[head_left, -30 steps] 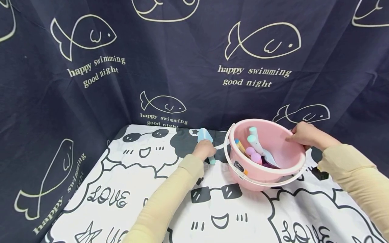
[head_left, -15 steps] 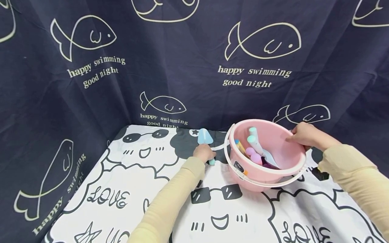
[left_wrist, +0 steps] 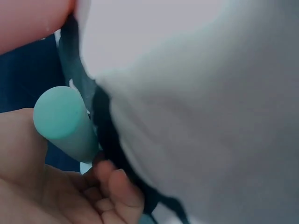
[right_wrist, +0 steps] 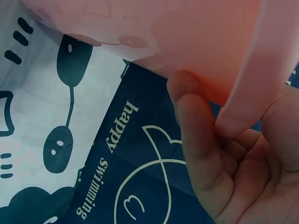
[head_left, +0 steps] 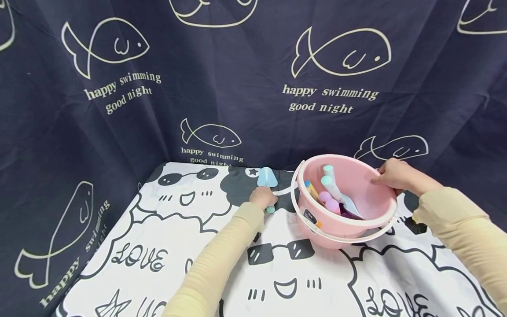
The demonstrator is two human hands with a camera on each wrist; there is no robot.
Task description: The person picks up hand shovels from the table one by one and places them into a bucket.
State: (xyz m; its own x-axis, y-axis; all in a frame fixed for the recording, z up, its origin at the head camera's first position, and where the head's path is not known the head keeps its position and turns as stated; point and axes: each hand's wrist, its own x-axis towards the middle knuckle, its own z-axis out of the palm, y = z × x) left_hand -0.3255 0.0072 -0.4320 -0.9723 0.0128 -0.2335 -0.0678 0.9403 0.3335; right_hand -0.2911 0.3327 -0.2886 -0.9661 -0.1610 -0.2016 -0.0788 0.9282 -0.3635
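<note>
In the head view my left hand grips the handle of a small toy shovel with a light blue, roughly triangular blade that points toward the back edge. Its round mint-green end pokes out between thumb and curled fingers in the left wrist view; the palm hides part of the handle. At the right, a pink bucket is held at its far right rim by my right hand, thumb inside and fingers under the outer lip. Inside lie mint-tipped handles, pink-purple balls and a yellow-and-blue stick.
The bucket's white handle hangs down across its front. Beneath everything spreads a white cloth with black cartoon faces and lettering. A dark blue fish-print curtain rises right behind the table's back edge and along the left.
My left hand has settled further over the shovel's handle, whose lower end now sits slightly further left and shows less. The bucket and right hand have stayed in place.
</note>
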